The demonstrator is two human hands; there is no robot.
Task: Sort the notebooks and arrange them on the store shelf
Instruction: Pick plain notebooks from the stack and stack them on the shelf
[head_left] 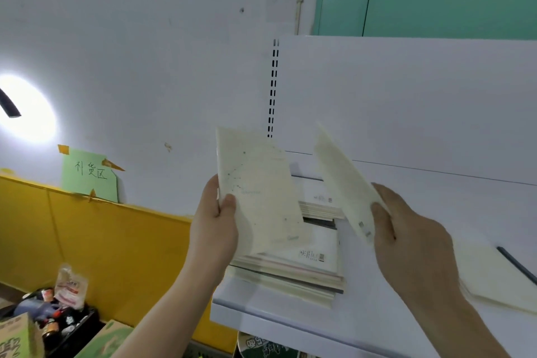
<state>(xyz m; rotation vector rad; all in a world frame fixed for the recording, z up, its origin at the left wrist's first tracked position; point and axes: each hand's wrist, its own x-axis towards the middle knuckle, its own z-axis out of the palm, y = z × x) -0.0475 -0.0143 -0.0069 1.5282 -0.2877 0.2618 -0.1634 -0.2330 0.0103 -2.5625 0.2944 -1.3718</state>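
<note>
The left hand [216,213] grips a cream notebook with a faint dotted pattern [257,192] by its lower left edge, thumb on the cover, holding it upright above the near stack of notebooks [293,273] on the white store shelf [406,241]. The right hand [406,238] pinches a second plain cream notebook [343,180] at its lower corner, tilted edge-on toward the camera, over the middle of the shelf. Sorting looks to be partly under way: a far stack [319,206] sits behind the near one, touching or just beside it, and a separate cream notebook with a dark spine [499,279] lies flat at the right, well apart from the stacks. My judgement is that much is left, since the two stacks are uneven, with mixed covers and edges out of line, and both held notebooks have yet to be placed. How many notebooks each stack holds cannot be told, and the far stack is largely hidden behind the held ones. The right-hand notebook's cover is too foreshortened to read, the printing on the stacked covers is too small to make out, and the flat notebook is cut off by the right edge.
</note>
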